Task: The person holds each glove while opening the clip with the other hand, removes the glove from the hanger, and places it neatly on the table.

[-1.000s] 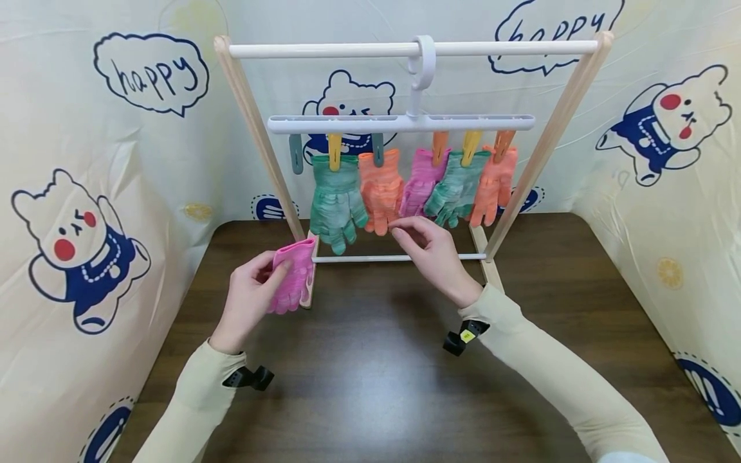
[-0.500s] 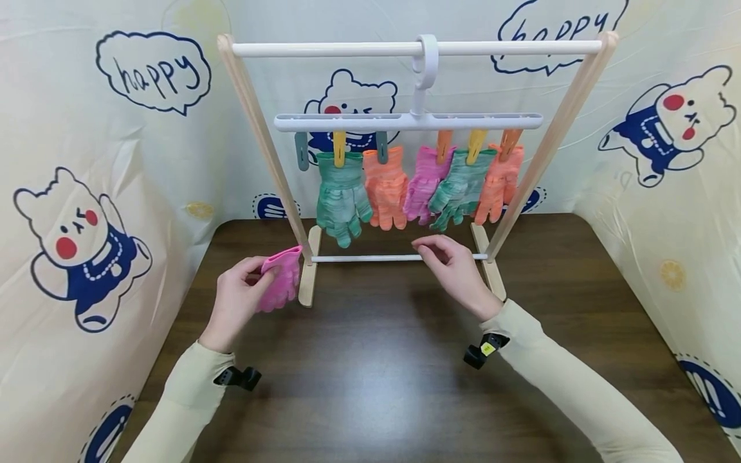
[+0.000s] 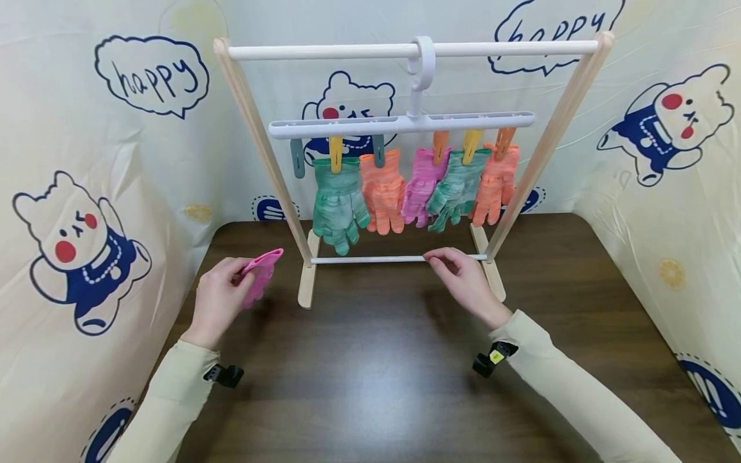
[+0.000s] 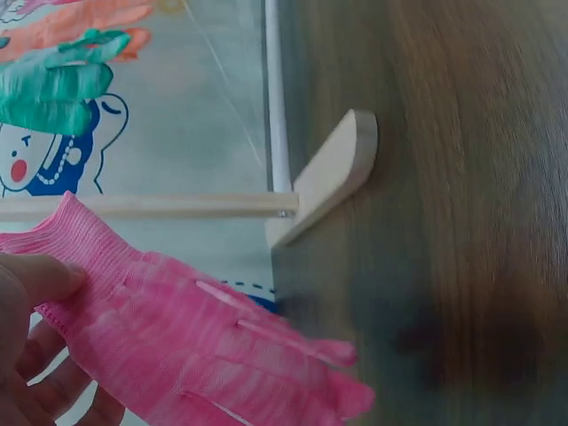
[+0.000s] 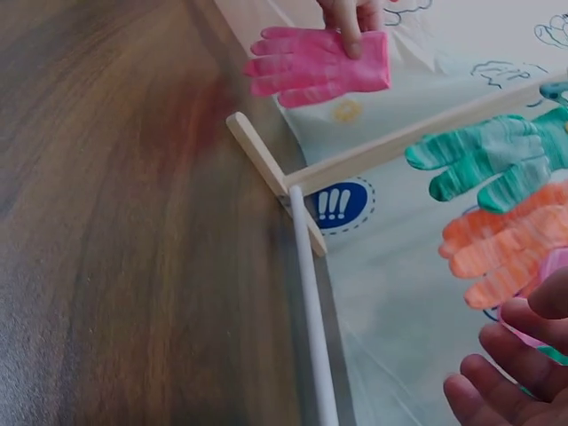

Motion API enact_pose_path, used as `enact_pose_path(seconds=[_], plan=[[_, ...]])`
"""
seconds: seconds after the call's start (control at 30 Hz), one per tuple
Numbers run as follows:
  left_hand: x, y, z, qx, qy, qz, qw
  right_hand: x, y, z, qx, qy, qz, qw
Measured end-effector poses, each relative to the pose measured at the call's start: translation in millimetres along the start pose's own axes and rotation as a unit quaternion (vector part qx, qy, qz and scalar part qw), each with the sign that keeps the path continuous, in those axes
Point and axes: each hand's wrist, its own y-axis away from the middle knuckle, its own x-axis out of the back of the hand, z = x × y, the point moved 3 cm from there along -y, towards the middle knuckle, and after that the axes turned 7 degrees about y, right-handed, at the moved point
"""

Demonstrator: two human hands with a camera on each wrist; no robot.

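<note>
My left hand (image 3: 215, 301) pinches a pink knitted glove (image 3: 260, 278) by its cuff, left of the wooden rack. In the left wrist view the thumb lies over the ribbed cuff of that glove (image 4: 195, 333), and its fingers point away from the hand. My right hand (image 3: 463, 281) is in front of the rack's lower rod (image 3: 370, 260), fingers loosely bent and holding nothing. From the white hanger (image 3: 341, 128) hang a green glove (image 3: 339, 209), an orange glove (image 3: 383, 193) and, further right, a pink, a green and an orange one, each in a clip.
At the hanger's left end a grey-green clip (image 3: 298, 159) holds nothing. The hanger hooks over the rack's white top rod (image 3: 324, 51). The rack's wooden feet (image 3: 307, 283) stand on the dark brown table (image 3: 370, 360). A printed cloth (image 3: 75, 148) rises around the table's back and sides.
My left hand has moved left, away from the rack, carrying the pink glove, which has turned more edge-on. My right hand has drawn down and right, away from the hanging gloves.
</note>
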Motion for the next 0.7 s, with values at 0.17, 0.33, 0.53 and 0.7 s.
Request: enact_pose_path(seconds=[0.17, 0.33, 0.53, 0.7], plan=[[2.3, -1.2, -5.0, -0.029, -0.045, 0.018, 0.9984, 5.7, 0.1, 5.7, -0.007, 0.005, 0.006, 1.000], [-4.5, 0.5, -11.4, -0.084, -0.088, 0.023, 0.9923, 7.2, -0.8, 11.9, -0.022, 0.005, -0.003, 1.000], [-20.8, 8.3, -17.0, -0.094, -0.116, -0.006, 0.9888, 7.7, -0.6, 15.1, -0.030, 0.020, -0.012, 0.999], [-32.9, 16.0, -19.8, -0.081, -0.127, -0.039, 0.9878, 7.3, 0.9, 15.3, -0.032, 0.025, -0.019, 0.999]])
